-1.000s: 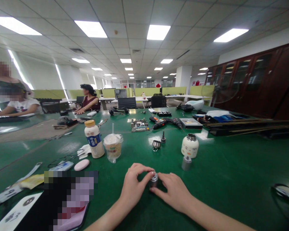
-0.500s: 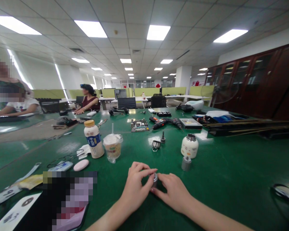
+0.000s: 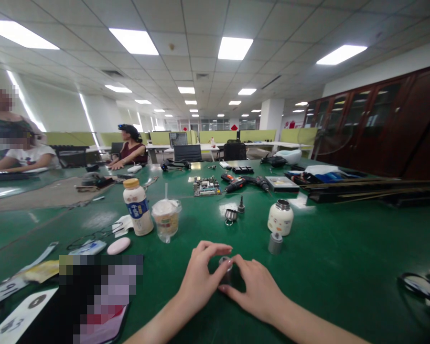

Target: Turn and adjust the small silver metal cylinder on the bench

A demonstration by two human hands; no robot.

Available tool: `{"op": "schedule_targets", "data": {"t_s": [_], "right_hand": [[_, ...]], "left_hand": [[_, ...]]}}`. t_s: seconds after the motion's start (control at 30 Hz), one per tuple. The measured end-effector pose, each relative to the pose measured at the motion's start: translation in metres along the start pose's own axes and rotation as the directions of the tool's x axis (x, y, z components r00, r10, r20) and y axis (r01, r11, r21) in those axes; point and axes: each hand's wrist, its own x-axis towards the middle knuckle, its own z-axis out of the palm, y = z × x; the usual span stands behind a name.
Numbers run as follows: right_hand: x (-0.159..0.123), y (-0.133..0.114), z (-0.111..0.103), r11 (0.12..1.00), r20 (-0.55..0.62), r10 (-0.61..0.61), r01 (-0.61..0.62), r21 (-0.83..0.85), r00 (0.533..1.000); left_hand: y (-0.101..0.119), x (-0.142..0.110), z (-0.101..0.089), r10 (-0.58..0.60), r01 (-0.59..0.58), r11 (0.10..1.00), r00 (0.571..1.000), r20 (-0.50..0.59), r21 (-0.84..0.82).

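Both hands still pinch the metal cap (image 3: 225, 265) on the table (image 3: 326, 267). The left hand (image 3: 200, 277) has closed further around it since earlier; the right hand (image 3: 258, 289) has barely shifted.

A wide green-topped bench (image 3: 344, 248) carries a white orange-capped milk bottle (image 3: 137, 208), a sealed plastic drink cup (image 3: 166, 219), a round white flask (image 3: 280, 218) and a green circuit board (image 3: 205, 186).

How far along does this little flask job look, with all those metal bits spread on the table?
Done: the white flask stands open, with a grey cap, a ringed metal piece and a small dark part lying apart on the green table. In hand: the left hand and right hand both grip a small metal cylinder. Left: nothing is rejoined to the flask.
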Motion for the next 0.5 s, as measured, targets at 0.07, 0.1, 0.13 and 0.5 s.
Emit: {"op": "schedule_targets", "data": {"t_s": [0.07, 0.1, 0.13, 0.5], "right_hand": [[-0.003, -0.003, 0.000, 1.000, -0.002, 0.018, -0.018, -0.004, 1.000], [-0.004, -0.003, 0.000, 1.000, -0.002, 0.016, -0.016, 0.001, 1.000], [-0.005, -0.003, 0.001, 1.000, -0.005, 0.009, -0.009, 0.009, 1.000], [-0.036, -0.036, -0.028, 0.904, -0.052, -0.164, 0.171, 0.391, 0.985]], "left_hand": [[0.001, 0.000, -0.002, 0.007, -0.006, 0.999, 0.999, -0.036, 0.051], [0.002, 0.000, -0.003, 0.012, -0.009, 0.997, 0.999, -0.046, 0.075], [0.003, 0.000, -0.004, 0.017, -0.012, 0.996, 0.999, -0.049, 0.092], [0.003, 0.001, -0.006, 0.050, -0.048, 0.996, 0.999, -0.022, 0.074]]}}
